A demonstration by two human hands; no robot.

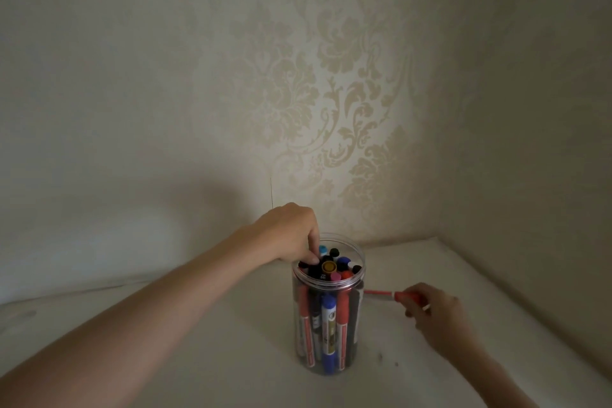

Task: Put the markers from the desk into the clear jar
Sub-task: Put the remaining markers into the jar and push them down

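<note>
My left hand (291, 235) dips its fingertips among the markers (328, 267) standing in the clear jar (328, 308) on the counter (231, 341); my right hand (437, 311) seems pinched around a red marker (394, 295) beside it.

A pale desk (205, 341) set into a wallpapered corner carries a clear jar (328, 325) crammed with upright markers (329, 328), standing near the middle, toward its back edge.

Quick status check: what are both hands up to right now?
Left hand fingers in the mouth of the clear jar, on the marker tops. Right hand holding a red marker beside the jar. Jar nearly full; nothing blocking.
</note>
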